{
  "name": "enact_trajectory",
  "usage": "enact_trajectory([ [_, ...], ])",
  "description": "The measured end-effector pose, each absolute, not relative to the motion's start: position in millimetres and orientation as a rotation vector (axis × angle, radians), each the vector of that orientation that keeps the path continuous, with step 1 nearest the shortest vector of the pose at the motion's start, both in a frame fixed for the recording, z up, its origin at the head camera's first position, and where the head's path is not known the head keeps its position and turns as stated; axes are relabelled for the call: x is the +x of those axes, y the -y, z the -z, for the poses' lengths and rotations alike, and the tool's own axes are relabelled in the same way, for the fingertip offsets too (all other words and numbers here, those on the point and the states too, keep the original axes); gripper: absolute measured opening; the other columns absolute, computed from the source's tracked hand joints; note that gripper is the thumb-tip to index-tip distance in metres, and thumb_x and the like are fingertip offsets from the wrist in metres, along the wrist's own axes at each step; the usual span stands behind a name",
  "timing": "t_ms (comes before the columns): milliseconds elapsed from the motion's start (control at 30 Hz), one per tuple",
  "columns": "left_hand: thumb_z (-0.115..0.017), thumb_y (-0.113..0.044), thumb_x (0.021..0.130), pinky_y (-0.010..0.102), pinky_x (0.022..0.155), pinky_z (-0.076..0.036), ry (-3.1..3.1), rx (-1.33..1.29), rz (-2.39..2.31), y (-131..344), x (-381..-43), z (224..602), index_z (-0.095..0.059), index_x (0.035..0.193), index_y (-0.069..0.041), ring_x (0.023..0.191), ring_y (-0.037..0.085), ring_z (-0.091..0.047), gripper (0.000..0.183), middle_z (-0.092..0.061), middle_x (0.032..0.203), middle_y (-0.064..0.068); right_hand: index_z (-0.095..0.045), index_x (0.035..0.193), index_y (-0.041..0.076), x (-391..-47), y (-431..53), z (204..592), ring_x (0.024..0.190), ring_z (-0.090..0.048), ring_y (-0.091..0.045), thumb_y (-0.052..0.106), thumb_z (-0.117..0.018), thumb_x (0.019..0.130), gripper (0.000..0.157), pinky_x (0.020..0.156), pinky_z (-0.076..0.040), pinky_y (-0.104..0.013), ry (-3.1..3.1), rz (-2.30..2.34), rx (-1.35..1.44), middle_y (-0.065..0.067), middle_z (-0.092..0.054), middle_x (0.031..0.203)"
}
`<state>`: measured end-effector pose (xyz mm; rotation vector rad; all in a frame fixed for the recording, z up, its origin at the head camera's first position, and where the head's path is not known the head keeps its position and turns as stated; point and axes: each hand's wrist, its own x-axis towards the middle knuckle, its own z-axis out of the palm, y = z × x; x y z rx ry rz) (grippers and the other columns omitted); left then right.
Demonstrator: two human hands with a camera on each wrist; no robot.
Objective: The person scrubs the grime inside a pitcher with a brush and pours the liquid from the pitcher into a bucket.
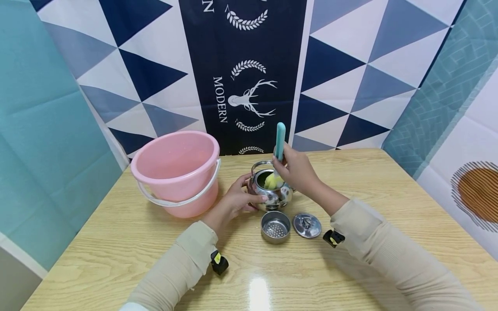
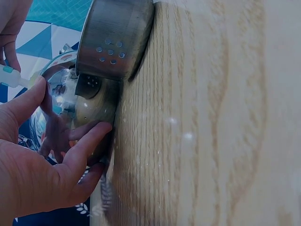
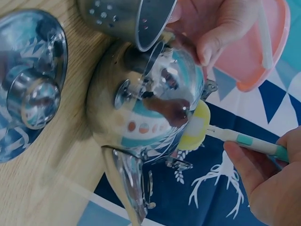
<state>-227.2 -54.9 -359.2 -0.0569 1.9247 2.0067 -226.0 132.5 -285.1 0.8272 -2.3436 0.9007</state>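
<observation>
The kettle (image 1: 278, 199) stands on the tabletop (image 1: 97, 250) between the 2 hands: the left hand (image 1: 242, 196) grips its left side, while the right hand (image 1: 296, 169), nearer the opening, grasps the brush (image 1: 280, 140) from above. The brush's long axis runs nearly upright, its yellow head in the kettle's mouth. Strainer (image 1: 275, 240) and lid (image 1: 307, 225) lie just nearer the person.

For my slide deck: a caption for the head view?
Left hand holding a metal teapot, right hand gripping a sponge brush at its opening, lid and strainer nearby.
</observation>
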Motion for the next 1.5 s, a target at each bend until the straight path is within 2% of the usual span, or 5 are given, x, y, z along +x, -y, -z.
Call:
enact_trajectory([
  [267,-0.078,0.009,0.076,0.044,0.067,-0.06,-1.924,-0.061,-2.015,55.0,-227.8,358.2,-0.038,0.149,-0.024,0.102,0.034,-0.059,0.089,-0.032,0.147,0.016,-0.054,0.1,-0.002,-224.2,-128.2,286.5,0.059,-0.057,-0.018,0.004,-0.056,0.096,0.007,0.05,-0.046,-0.027,2.308,-0.939,0.814,-0.009,-0.061,0.074],
  [600,-0.078,0.008,0.077,0.046,0.07,-0.06,-1.926,-0.069,-2.01,56.2,-228.3,357.6,-0.037,0.149,-0.025,0.103,0.034,-0.059,0.089,-0.032,0.148,0.015,-0.053,0.101,-0.002,-224.7,-116.5,291.1,0.048,-0.042,-0.012,0.003,-0.056,0.095,0.008,0.044,-0.036,-0.025,2.241,-1.032,0.781,-0.004,-0.05,0.061],
  [933,-0.078,0.007,0.077,0.046,0.07,-0.06,-1.923,-0.068,-2.004,56.7,-227.8,358.0,-0.037,0.149,-0.024,0.107,0.035,-0.057,0.089,-0.032,0.148,0.015,-0.053,0.103,-0.004,-226.6,-113.6,294.0,0.056,-0.054,-0.018,0.004,-0.056,0.097,0.011,0.048,-0.044,-0.027,2.257,-1.089,0.725,-0.01,-0.06,0.071],
  [1133,-0.079,0.007,0.077,0.045,0.07,-0.06,-1.919,-0.073,-2.0,55.8,-227.8,358.0,-0.037,0.149,-0.026,0.107,0.035,-0.057,0.089,-0.031,0.148,0.015,-0.054,0.105,-0.004,-229.1,-116.0,296.3,0.068,-0.062,-0.025,0.005,-0.057,0.097,0.013,0.057,-0.052,-0.036,2.255,-1.1,0.679,-0.013,-0.064,0.078],
  [1500,-0.078,0.01,0.076,0.045,0.069,-0.06,-1.908,-0.056,-2.018,55.0,-228.4,359.5,-0.037,0.149,-0.024,0.103,0.035,-0.059,0.09,-0.031,0.148,0.017,-0.054,0.105,-0.004,-230.8,-124.9,295.6,0.071,-0.065,-0.028,0.004,-0.057,0.097,0.012,0.06,-0.058,-0.039,2.274,-1.002,0.715,-0.015,-0.065,0.081],
])
